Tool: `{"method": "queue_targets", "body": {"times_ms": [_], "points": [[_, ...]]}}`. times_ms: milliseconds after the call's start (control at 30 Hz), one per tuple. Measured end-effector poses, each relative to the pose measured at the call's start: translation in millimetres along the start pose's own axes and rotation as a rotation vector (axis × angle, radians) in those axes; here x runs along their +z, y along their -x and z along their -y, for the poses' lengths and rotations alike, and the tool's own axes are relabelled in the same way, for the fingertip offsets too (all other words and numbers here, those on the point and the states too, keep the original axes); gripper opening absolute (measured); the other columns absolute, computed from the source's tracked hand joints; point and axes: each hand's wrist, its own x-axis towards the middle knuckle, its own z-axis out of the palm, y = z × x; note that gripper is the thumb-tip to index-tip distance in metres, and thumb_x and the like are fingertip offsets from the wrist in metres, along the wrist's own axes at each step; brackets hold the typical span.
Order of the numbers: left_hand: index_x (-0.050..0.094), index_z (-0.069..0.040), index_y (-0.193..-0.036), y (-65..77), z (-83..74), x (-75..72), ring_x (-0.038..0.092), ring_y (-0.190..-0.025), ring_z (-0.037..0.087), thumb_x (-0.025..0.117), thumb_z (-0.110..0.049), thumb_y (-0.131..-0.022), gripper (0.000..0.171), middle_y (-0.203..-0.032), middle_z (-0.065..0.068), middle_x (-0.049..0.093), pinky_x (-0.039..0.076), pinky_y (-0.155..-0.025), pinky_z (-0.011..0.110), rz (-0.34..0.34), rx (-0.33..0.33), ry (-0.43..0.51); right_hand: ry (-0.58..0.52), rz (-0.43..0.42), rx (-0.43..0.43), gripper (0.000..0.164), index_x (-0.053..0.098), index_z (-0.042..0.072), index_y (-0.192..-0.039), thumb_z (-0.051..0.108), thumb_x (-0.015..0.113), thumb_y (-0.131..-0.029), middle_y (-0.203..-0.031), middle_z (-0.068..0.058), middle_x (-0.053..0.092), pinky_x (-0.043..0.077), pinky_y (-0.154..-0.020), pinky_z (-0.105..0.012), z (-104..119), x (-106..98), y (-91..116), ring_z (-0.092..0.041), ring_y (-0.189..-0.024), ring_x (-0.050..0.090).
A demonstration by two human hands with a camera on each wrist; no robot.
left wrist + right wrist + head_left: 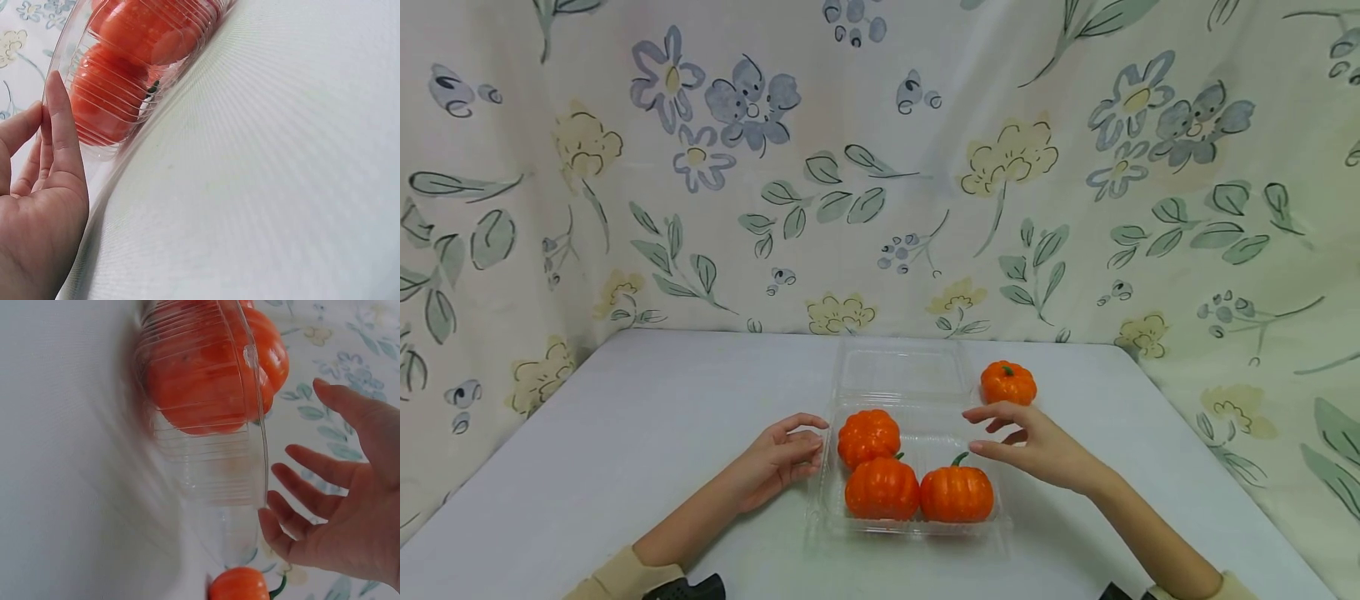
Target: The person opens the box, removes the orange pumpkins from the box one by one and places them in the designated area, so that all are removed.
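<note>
A clear plastic clamshell container (pixel 910 529) lies with its lid (pixel 904 373) folded back, away from me. Inside its base are three small orange pumpkins: one at the back left (pixel 868 437), one at the front left (pixel 882 490) and one at the front right (pixel 957 494). My left hand (pixel 786 458) is at the container's left side, its thumb and fingers pinching the rim in the left wrist view. Over the right side hovers my right hand (pixel 1033 442), fingers spread and holding nothing. A further pumpkin (pixel 1008 383) sits on the table beyond that hand.
The white table (pixel 700 392) runs back to a floral curtain (pixel 880 183) hanging behind it. The lone pumpkin stands just right of the lid. Ridged, see-through container walls (pixel 206 450) rise from the tabletop.
</note>
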Motion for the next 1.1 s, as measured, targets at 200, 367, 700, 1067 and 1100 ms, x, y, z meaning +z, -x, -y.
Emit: {"method": "queue_targets", "body": {"times_ms": [200,367,700,1067,1100], "points": [[0.057,-0.013,-0.125,-0.2,-0.1,-0.6,0.068,-0.083,0.009,0.054,-0.007,-0.110,0.017,-0.095,-0.003,0.067,0.062,-0.083,0.022,0.004,0.001,0.000,0.014,0.059,-0.054,0.043,0.066,0.004,-0.134,0.026,0.075,-0.099,-0.135,-0.017,0.067,0.057,-0.094,-0.036,-1.2,6.0,1.4,-0.045,-0.122,0.056],[0.057,-0.013,-0.126,-0.5,-0.5,-0.2,0.068,-0.083,0.009,0.055,-0.007,-0.109,0.017,-0.095,-0.002,0.067,0.062,-0.083,0.022,0.000,-0.004,0.001,0.010,0.119,-0.047,0.043,0.065,0.005,-0.135,0.028,0.074,-0.099,-0.134,-0.014,0.068,0.055,-0.098,-0.047,0.6,10.1,2.1,-0.043,-0.125,0.056],[0.057,-0.014,-0.125,-0.1,-1.7,0.4,0.068,-0.082,0.009,0.055,-0.008,-0.110,0.017,-0.095,-0.003,0.068,0.062,-0.083,0.022,-0.013,-0.014,0.001,-0.025,0.248,-0.062,0.042,0.064,0.004,-0.135,0.026,0.073,-0.100,-0.133,-0.012,0.068,0.051,-0.099,-0.050,4.0,17.2,1.2,-0.037,-0.122,0.060],[0.058,-0.016,-0.124,-0.5,-1.4,0.5,0.069,-0.083,0.009,0.055,-0.007,-0.110,0.017,-0.095,-0.003,0.068,0.062,-0.083,0.022,-0.010,-0.011,0.005,-0.048,0.267,-0.006,0.047,0.060,0.004,-0.134,0.030,0.075,-0.098,-0.133,-0.011,0.065,0.048,-0.103,-0.067,5.4,21.3,2.1,-0.036,-0.125,0.056],[0.058,-0.016,-0.124,-0.5,-1.3,0.4,0.069,-0.083,0.009,0.055,-0.007,-0.110,0.017,-0.095,-0.003,0.068,0.062,-0.083,0.022,-0.008,-0.011,0.005,-0.051,0.266,-0.012,0.047,0.060,0.004,-0.134,0.029,0.076,-0.098,-0.133,-0.011,0.064,0.048,-0.102,-0.068,5.7,21.6,2.3,-0.036,-0.125,0.056]]}}
